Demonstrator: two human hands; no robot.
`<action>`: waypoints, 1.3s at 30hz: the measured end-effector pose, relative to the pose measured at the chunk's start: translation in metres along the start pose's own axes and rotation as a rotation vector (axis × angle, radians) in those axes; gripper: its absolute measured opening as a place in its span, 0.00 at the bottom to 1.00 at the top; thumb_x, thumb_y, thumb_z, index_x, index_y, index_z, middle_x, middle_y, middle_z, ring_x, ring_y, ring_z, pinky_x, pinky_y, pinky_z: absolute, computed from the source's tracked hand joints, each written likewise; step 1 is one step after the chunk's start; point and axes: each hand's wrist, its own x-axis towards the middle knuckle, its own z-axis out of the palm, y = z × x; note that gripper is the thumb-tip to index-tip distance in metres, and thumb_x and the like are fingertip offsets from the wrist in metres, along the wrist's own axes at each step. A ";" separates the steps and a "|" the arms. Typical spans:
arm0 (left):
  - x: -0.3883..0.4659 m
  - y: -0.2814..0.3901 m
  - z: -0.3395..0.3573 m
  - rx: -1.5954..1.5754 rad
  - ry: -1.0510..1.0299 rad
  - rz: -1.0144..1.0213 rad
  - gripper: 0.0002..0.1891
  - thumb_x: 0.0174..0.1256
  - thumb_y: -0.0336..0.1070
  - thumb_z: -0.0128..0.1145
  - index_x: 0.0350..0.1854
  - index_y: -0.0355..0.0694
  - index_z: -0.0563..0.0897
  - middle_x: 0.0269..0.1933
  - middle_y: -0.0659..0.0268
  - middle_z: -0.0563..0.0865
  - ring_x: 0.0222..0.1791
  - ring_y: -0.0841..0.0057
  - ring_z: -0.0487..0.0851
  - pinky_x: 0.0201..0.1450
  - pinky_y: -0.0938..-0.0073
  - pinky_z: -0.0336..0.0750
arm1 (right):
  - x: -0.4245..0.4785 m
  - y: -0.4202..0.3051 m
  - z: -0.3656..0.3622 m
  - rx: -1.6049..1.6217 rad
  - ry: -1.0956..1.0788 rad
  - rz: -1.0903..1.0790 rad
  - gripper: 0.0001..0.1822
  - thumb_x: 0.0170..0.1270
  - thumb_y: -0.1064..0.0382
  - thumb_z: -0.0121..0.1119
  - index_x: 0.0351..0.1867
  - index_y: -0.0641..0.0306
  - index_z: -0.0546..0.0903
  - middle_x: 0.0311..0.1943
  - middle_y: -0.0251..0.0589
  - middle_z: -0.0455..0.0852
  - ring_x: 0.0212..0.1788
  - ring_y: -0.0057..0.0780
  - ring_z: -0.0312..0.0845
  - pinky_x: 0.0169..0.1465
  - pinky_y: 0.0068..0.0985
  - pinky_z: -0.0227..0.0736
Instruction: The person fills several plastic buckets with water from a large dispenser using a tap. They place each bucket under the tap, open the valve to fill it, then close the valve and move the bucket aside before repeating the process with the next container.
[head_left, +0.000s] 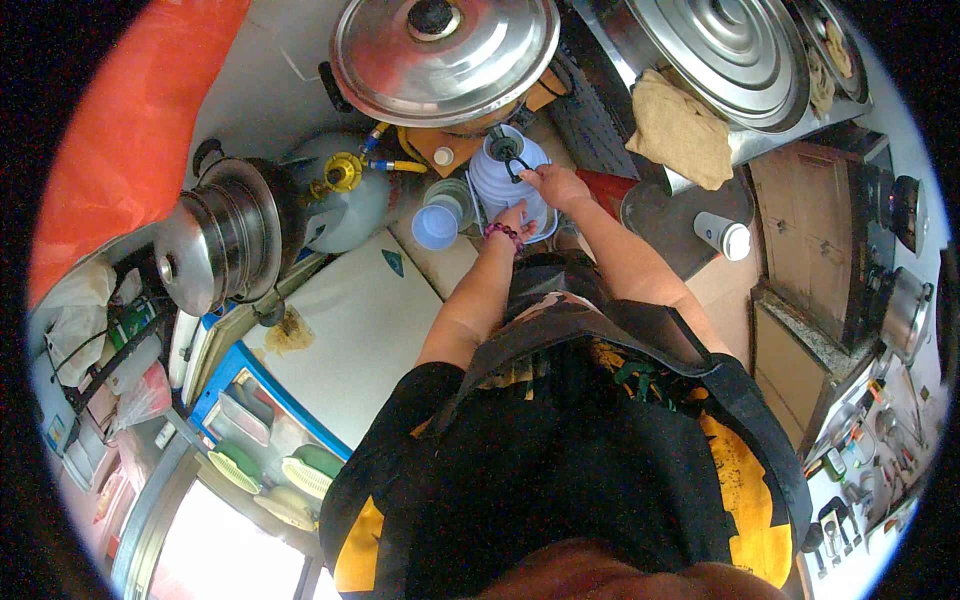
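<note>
A pale blue plastic vessel (499, 187), apparently a bucket with a round-mouthed container in it, stands on the floor before me. My right hand (556, 185) is at its upper right, with its fingers closed on a black loop handle (514, 166) at the mouth. Lower down, my left hand (516, 223), below a beaded bracelet at the wrist, lies against the vessel's near side with its fingers apart. To the left of the vessel, a light blue cup (436, 225) sits by a greenish clear container (454, 195).
A large lidded steel pot (446, 60) stands ahead. On the left are a gas cylinder (352, 217) with a yellow regulator (344, 172), stacked pots (225, 232) and a white chest lid (352, 322). A white tumbler (721, 235) rests on a dark round stool (675, 217) at right.
</note>
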 end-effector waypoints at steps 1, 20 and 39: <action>0.003 -0.001 -0.002 -0.021 0.007 0.001 0.18 0.58 0.47 0.57 0.38 0.38 0.68 0.35 0.62 0.71 0.30 0.68 0.79 0.26 0.72 0.77 | -0.001 -0.003 0.000 -0.005 -0.005 -0.007 0.32 0.61 0.35 0.41 0.41 0.63 0.80 0.38 0.56 0.81 0.45 0.50 0.76 0.48 0.41 0.69; 0.006 -0.004 0.001 -0.058 0.014 0.031 0.18 0.59 0.47 0.55 0.34 0.37 0.68 0.31 0.60 0.72 0.27 0.68 0.78 0.25 0.74 0.77 | 0.005 0.005 0.006 -0.020 0.014 -0.054 0.34 0.62 0.35 0.38 0.39 0.66 0.80 0.38 0.58 0.80 0.45 0.51 0.75 0.48 0.41 0.69; -0.005 -0.002 0.008 -0.012 0.046 0.025 0.18 0.58 0.49 0.57 0.33 0.39 0.69 0.29 0.62 0.74 0.26 0.68 0.79 0.23 0.75 0.77 | 0.005 0.007 0.000 0.000 -0.027 -0.066 0.33 0.62 0.35 0.38 0.41 0.64 0.80 0.40 0.57 0.80 0.46 0.51 0.75 0.49 0.41 0.68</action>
